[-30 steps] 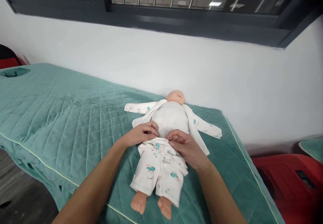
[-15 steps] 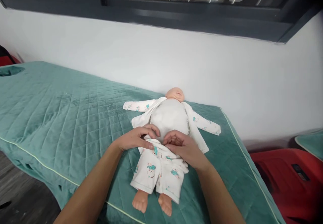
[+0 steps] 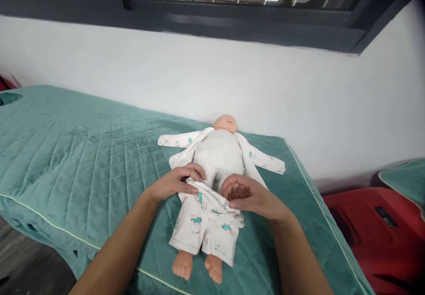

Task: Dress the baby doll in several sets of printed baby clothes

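Note:
A baby doll (image 3: 219, 151) lies on its back, its soft white torso bare between the sides of an open printed jacket (image 3: 264, 161). White printed pants (image 3: 195, 226) cover its legs, with the bare feet sticking out below. The bunched waistband sits low, showing the gap between the thighs. My left hand (image 3: 174, 182) pinches the waistband on the left, thumb outside and fingers over the edge. At the right part of the waistband, my right hand (image 3: 254, 197) has curled fingers inside the edge and the thumb against the cloth; its exact hold is partly hidden.
A green quilted cover (image 3: 99, 166) lies over the bed, which stands against a white wall (image 3: 166, 73). Above is a dark window frame (image 3: 199, 18) with bars behind it. A red plastic chair (image 3: 375, 228) stands off the right edge of the bed.
My right hand has shifted right along the waistband, uncovering the gap between the doll's thighs. My left hand keeps its pinch. The whole view has shifted slightly.

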`<move>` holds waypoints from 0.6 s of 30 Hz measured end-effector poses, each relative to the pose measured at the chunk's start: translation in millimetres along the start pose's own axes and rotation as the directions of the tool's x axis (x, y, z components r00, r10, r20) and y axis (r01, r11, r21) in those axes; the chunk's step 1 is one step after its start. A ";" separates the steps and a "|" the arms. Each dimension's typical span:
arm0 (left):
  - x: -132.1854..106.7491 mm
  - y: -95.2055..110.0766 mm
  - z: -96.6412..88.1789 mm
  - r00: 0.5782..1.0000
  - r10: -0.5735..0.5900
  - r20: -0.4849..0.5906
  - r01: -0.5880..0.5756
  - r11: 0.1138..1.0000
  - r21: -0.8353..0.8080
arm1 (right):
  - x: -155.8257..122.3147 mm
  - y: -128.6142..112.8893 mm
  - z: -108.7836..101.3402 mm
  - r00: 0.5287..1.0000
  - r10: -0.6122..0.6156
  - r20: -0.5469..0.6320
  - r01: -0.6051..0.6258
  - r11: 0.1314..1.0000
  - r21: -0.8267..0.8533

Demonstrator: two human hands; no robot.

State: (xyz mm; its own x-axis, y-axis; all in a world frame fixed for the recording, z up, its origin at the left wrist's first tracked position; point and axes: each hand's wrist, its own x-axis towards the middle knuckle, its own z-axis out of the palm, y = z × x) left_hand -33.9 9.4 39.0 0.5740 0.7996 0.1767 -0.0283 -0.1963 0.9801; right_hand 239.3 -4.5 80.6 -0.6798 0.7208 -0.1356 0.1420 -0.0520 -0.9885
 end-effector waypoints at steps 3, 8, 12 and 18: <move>0.3 0.6 3.4 0.998 -0.004 -0.065 0.002 1.000 -0.016 | -3.5 -0.8 0.7 0.999 0.006 0.035 -0.005 1.000 -0.014; 4.1 -1.2 8.1 0.986 -0.007 -0.168 0.011 1.000 0.022 | 1.0 4.6 7.2 0.999 -0.041 0.023 0.041 0.999 -0.003; 7.0 -0.9 8.7 0.996 0.018 -0.086 -0.006 0.992 0.130 | 13.4 14.6 10.9 0.949 -0.164 -0.270 0.178 0.984 0.029; 5.9 -3.8 12.6 0.986 -0.024 -0.166 0.035 0.997 0.066 | 24.5 18.3 16.7 0.923 -0.189 -0.336 0.202 0.979 0.003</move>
State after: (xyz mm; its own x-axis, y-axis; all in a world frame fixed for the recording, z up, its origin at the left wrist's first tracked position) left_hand -20.2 7.7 35.2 0.4302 0.8874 0.1656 0.0463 -0.2049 0.9777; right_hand 213.3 0.6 58.0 -0.4126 0.9070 0.0843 0.0000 0.0926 -0.9957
